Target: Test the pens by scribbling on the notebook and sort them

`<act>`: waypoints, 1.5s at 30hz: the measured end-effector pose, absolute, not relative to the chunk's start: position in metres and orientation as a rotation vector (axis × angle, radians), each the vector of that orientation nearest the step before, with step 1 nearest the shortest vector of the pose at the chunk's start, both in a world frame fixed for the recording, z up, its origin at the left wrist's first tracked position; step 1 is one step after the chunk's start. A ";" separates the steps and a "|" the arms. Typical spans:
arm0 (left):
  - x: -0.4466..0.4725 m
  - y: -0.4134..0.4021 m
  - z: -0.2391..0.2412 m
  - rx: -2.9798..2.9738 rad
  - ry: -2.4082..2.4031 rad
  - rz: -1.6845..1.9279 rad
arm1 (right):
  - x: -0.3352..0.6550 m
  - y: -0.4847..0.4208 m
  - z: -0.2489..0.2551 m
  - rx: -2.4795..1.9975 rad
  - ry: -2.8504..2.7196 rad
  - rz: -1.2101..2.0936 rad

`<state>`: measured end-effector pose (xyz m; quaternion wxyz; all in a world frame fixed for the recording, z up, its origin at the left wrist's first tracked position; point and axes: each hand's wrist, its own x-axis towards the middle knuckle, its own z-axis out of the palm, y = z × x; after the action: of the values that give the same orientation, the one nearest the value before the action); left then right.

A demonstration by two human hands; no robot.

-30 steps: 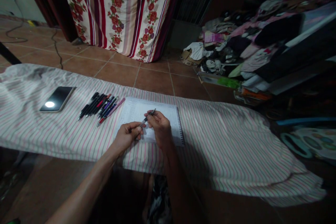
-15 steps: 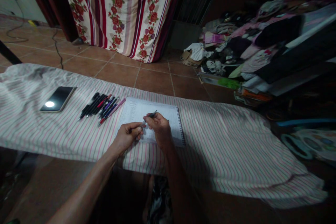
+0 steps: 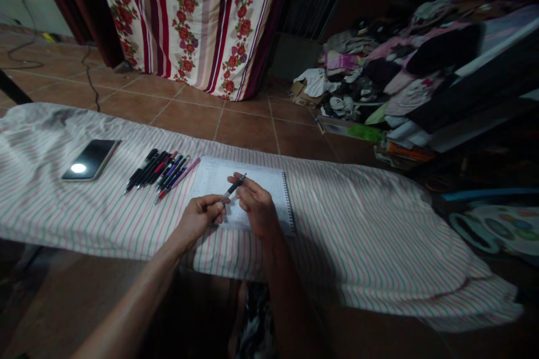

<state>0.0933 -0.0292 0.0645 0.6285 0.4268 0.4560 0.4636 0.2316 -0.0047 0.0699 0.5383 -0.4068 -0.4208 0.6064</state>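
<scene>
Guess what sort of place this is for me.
Probably a room in a home: a flowered curtain hangs above a tiled floor, and what looks like a pile of clothes lies at the right.

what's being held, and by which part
A pen, its lighter near end pinched in the left hand; whether the right hand grips its dark end is unclear.

On the striped cloth a hand could pass freely from the spiral notebook to the right edge, or between smartphone and pen cluster, but that cluster crowds the notebook's far left corner, and left hand, right hand and black-and-grey pen block the page.
</scene>
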 end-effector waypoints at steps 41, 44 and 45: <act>0.094 -0.030 0.058 0.983 1.058 1.043 | 0.224 -0.003 0.064 -1.075 -0.975 1.294; 0.092 -0.031 0.063 0.985 1.027 1.019 | 0.229 -0.005 0.068 -1.044 -1.034 1.355; 0.092 -0.031 0.064 0.981 1.014 1.016 | 0.231 -0.006 0.069 -1.055 -1.059 1.360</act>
<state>0.0925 -0.0310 0.0641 0.6454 0.4310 0.4454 0.4464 0.2305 -0.0059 0.0693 0.5314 -0.4422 -0.4441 0.5699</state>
